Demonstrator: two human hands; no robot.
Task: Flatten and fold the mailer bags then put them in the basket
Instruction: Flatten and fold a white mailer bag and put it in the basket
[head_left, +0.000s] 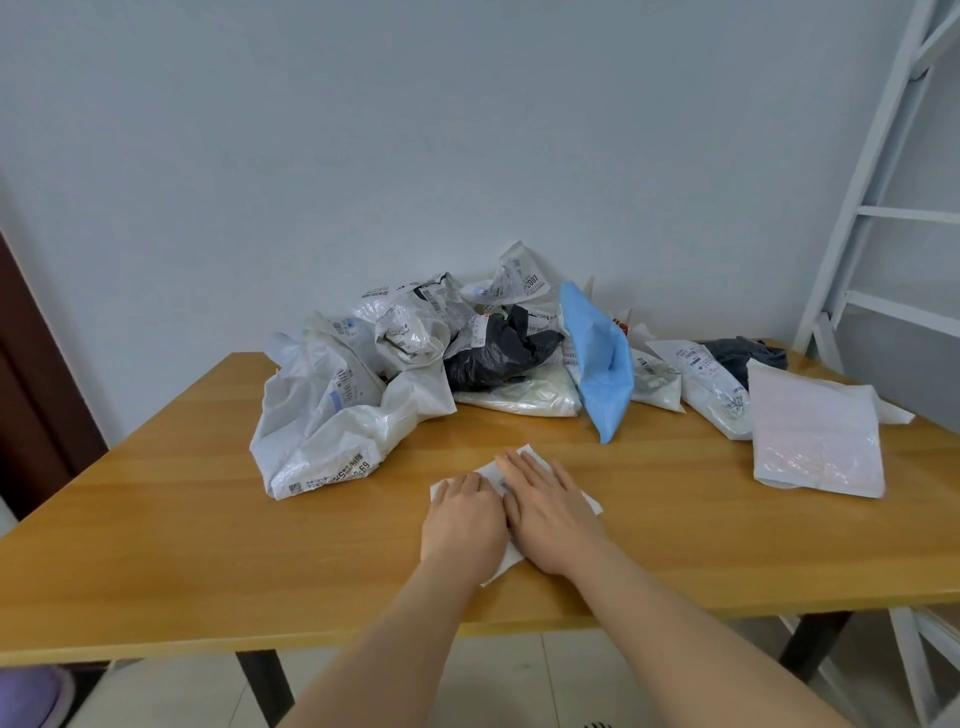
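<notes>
A small folded white mailer bag (491, 473) lies flat on the wooden table (182, 519) near its front edge. My left hand (462, 519) and my right hand (548, 512) lie side by side on top of it, palms down with straight fingers, pressing it flat. Most of the bag is hidden under them. Behind it sits a heap of crumpled mailer bags: a big white one (332, 415), a black one (498, 351) and a blue one (600, 364). No basket is in view.
A flat pearly mailer (815, 441) lies at the right of the table, with more white and dark bags behind it. A white metal ladder frame (878, 208) stands at the right. A dark door edge (31, 389) is at the left. A purple thing (31, 691) lies on the floor.
</notes>
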